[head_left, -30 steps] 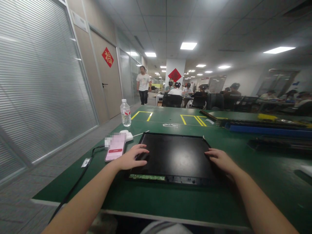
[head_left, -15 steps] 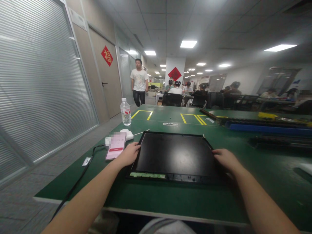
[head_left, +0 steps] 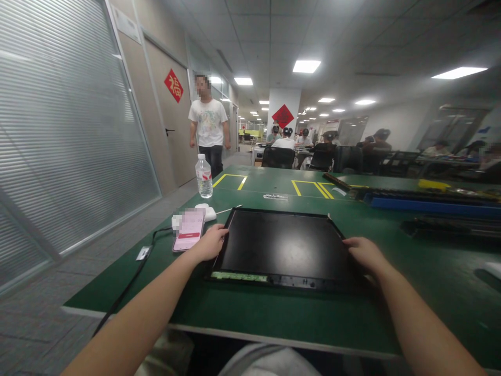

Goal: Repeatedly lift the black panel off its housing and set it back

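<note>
A flat black display panel [head_left: 282,243] lies in front of me on the green table [head_left: 274,318], with a pale green strip [head_left: 239,277] along the left part of its near edge. My left hand [head_left: 213,241] grips the panel's left edge, thumb on top and the other fingers mostly hidden at its side. On the opposite edge my right hand [head_left: 364,255] is closed in the same way, its thumb resting on the frame and its lower fingers out of sight. Left of my left hand lies a phone [head_left: 189,232] with a lit pink screen.
A water bottle [head_left: 204,176] stands near the table's left edge. Beside the phone are a white object [head_left: 206,211] and a black cable [head_left: 129,282]. Long dark strips and a blue bar [head_left: 422,206] lie at the right. A person [head_left: 209,122] walks behind the table; others sit farther back.
The walking person has come nearer and to the left. Both hands keep hold of the panel, which stays in place; the whole view has shifted slightly.
</note>
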Available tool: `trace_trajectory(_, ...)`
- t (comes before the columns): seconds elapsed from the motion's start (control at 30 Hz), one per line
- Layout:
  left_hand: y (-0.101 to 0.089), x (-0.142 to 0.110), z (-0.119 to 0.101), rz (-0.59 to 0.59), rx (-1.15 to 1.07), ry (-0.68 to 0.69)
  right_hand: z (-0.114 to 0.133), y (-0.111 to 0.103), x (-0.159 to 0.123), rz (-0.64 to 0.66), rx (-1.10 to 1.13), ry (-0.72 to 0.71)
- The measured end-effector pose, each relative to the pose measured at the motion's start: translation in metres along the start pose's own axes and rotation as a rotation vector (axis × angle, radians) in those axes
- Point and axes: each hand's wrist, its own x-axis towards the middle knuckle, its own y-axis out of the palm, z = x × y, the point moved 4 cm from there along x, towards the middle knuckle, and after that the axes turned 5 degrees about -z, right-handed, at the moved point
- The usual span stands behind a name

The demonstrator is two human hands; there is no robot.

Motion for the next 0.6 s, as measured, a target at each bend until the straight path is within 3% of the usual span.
trace_trajectory(0.33,0.0002,-0.0002,-0.0008,0.013,0.052,0.019,-0.0027,0.0029,0.0004,0.025,0.019,-0.024)
trace_trajectory(0.6,0.0062,-0.0041,-0.0009,0.018,0.164,-0.081,-0.0014,0.0005,0.0007,0.017,-0.007,-0.014)
